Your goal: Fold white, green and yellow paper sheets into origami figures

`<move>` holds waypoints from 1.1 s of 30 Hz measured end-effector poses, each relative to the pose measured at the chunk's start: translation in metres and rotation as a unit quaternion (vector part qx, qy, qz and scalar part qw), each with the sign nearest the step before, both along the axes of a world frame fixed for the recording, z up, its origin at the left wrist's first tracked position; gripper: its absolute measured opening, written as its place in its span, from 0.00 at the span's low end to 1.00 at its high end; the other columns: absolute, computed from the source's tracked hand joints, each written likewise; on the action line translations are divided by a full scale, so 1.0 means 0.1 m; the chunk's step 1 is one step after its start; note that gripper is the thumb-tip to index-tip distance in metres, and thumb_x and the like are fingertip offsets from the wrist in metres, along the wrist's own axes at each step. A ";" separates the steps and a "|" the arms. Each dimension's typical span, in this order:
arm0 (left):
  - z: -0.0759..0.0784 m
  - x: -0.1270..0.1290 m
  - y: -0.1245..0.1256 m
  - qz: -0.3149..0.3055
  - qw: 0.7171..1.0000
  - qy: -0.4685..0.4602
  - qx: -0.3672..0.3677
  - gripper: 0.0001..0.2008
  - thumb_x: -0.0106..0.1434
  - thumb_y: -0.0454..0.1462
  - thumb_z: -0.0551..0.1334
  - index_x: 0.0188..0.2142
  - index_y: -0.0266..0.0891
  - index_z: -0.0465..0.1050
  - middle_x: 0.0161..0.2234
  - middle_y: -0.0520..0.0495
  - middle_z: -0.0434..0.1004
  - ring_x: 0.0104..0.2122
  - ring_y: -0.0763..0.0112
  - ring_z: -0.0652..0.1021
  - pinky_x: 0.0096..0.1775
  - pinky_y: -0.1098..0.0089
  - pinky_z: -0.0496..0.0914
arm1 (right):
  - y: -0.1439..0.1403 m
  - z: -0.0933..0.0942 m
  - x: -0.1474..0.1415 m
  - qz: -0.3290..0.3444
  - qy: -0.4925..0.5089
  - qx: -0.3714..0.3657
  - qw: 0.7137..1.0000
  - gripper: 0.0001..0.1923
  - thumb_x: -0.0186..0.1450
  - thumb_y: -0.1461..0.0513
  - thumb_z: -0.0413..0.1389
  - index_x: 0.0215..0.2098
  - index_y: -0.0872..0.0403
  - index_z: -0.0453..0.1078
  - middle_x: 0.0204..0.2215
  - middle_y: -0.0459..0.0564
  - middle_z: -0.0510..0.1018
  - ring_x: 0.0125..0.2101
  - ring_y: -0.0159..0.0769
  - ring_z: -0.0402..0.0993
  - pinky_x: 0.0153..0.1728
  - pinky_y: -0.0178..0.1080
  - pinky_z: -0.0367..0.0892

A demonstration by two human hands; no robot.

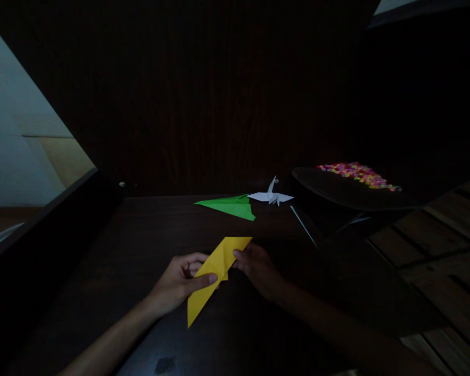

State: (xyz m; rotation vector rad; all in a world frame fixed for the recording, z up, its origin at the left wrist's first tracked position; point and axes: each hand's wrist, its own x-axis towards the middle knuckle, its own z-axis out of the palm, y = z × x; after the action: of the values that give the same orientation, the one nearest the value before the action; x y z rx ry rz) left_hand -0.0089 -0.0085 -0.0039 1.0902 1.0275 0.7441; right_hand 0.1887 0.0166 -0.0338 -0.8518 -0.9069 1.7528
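Pinching a folded yellow paper (216, 271) between left hand (178, 284) and right hand (258, 269), both clamped on it, over a dark wooden table (133, 250), green folded paper (231, 205) and white paper crane (271, 196) at twelve o'clock, dim room, pale wall (11, 141) at ten o'clock.

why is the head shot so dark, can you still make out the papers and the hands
Head view: heavily underexposed, the dark table and background nearly black; only the yellow folded paper, green folded paper and white paper crane stand out clearly. The left hand is dim but readable, the right hand sinks into shadow. Edges bend from wide-angle distortion.
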 end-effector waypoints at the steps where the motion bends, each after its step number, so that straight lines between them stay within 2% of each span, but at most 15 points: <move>1: 0.00 0.01 -0.01 -0.003 1.000 0.000 0.006 0.15 0.52 0.39 0.71 0.39 0.35 0.77 0.31 0.47 0.82 0.27 0.70 0.79 0.31 0.73 0.70 | -0.02 0.00 0.00 0.007 -0.021 0.003 1.000 0.18 0.50 0.54 0.68 0.34 0.57 0.76 0.33 0.53 0.82 0.34 0.43 0.78 0.40 0.45 0.72; 4: -0.01 0.04 -0.02 -0.012 1.000 -0.001 0.023 0.13 0.54 0.39 0.70 0.38 0.36 0.77 0.30 0.47 0.82 0.28 0.71 0.79 0.30 0.74 0.69 | -0.08 0.02 0.00 0.035 -0.085 0.019 0.996 0.17 0.50 0.54 0.67 0.32 0.57 0.77 0.33 0.53 0.82 0.33 0.43 0.79 0.39 0.44 0.71; 9: 0.03 0.10 -0.06 -0.016 0.999 0.003 0.036 0.12 0.54 0.40 0.69 0.37 0.37 0.78 0.29 0.50 0.81 0.28 0.71 0.77 0.29 0.74 0.68 | -0.13 0.02 -0.03 0.061 -0.136 0.049 0.988 0.17 0.50 0.54 0.67 0.33 0.56 0.78 0.34 0.53 0.82 0.36 0.46 0.79 0.40 0.45 0.71; 14: 0.07 0.12 -0.07 -0.023 0.999 0.008 0.044 0.11 0.54 0.41 0.69 0.35 0.37 0.78 0.29 0.50 0.79 0.27 0.72 0.76 0.28 0.75 0.67 | -0.11 0.01 -0.02 0.074 -0.146 0.070 0.984 0.15 0.52 0.55 0.66 0.34 0.56 0.78 0.35 0.54 0.82 0.38 0.48 0.78 0.41 0.47 0.71; 19: 0.04 0.12 -0.06 -0.028 0.999 -0.002 0.030 0.11 0.53 0.41 0.70 0.34 0.36 0.78 0.27 0.51 0.78 0.25 0.74 0.74 0.26 0.75 0.66 | -0.11 0.04 0.01 0.082 -0.156 0.085 0.981 0.14 0.54 0.55 0.64 0.34 0.55 0.78 0.35 0.53 0.82 0.38 0.46 0.78 0.42 0.47 0.71; 24: 0.02 0.12 -0.06 -0.029 0.999 -0.013 0.009 0.11 0.52 0.40 0.71 0.33 0.36 0.77 0.26 0.52 0.78 0.25 0.74 0.75 0.27 0.76 0.66 | -0.10 0.07 0.00 0.060 -0.154 0.091 0.982 0.14 0.53 0.57 0.65 0.37 0.54 0.76 0.37 0.51 0.81 0.37 0.43 0.78 0.42 0.45 0.71; 29: 0.03 0.09 -0.05 -0.031 1.000 0.004 0.004 0.12 0.51 0.40 0.71 0.34 0.36 0.77 0.28 0.49 0.79 0.26 0.71 0.77 0.29 0.73 0.68 | -0.09 0.04 0.01 0.069 -0.171 0.089 0.979 0.13 0.57 0.54 0.61 0.33 0.55 0.76 0.32 0.51 0.82 0.34 0.42 0.78 0.38 0.42 0.72; 33: 0.06 0.07 -0.05 -0.041 0.999 0.008 0.002 0.12 0.51 0.40 0.70 0.33 0.35 0.76 0.29 0.48 0.79 0.28 0.70 0.77 0.30 0.72 0.69 | -0.12 0.06 -0.01 0.077 -0.183 0.102 0.975 0.14 0.59 0.53 0.59 0.34 0.55 0.77 0.33 0.50 0.82 0.35 0.42 0.78 0.38 0.41 0.72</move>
State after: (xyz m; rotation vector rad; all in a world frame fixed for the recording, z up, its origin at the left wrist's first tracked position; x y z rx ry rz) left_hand -0.0018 -0.0137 0.0018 1.1370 0.9894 0.6726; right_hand 0.1882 0.0051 -0.0278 -1.0072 -1.4033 1.6217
